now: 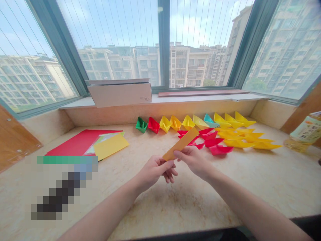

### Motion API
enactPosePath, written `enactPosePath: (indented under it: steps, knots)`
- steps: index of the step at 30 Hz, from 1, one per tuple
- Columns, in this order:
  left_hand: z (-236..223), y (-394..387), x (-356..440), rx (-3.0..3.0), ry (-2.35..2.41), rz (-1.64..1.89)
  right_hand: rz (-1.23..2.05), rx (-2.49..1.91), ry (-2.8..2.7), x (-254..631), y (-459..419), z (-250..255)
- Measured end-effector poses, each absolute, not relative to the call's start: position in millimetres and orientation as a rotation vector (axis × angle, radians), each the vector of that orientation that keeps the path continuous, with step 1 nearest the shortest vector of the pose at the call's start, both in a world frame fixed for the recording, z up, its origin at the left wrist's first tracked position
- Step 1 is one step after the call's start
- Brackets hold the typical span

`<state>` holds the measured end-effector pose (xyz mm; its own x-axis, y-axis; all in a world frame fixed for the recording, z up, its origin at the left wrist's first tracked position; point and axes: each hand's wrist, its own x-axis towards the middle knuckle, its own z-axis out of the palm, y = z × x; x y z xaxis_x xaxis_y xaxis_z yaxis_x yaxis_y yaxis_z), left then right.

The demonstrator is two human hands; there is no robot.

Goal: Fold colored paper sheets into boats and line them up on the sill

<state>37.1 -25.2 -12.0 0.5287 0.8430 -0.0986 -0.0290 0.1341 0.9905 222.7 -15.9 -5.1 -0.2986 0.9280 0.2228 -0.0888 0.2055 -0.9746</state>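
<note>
A long, narrow strip of folded yellow-orange paper slants up to the right above the counter, held between both hands. My left hand pinches its lower end with the thumb on the near side, the other fingers curled underneath. My right hand grips the strip's lower right edge between thumb and fingers. Behind it lie several red folded paper boats, partly hidden by the strip. To the right of these sit several yellow paper boats.
A back row holds a green boat, a red boat, several yellow ones and a blue boat. Red sheets and a yellow sheet lie left. A white box stands on the sill; a bottle stands far right.
</note>
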Motion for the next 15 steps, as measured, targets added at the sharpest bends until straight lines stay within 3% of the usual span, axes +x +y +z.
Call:
enactPosePath:
  steps: [8, 15]
  knots:
    - [-13.5, -25.6, 37.3, 1.338, 0.821, 0.744, 1.226, -0.821, -1.484, 219.5, -16.1, -10.9]
    - [-7.1, -26.9, 35.7, 1.375, 0.774, 0.698, 1.135, -0.823, -1.094, 229.9, -8.6, -6.6]
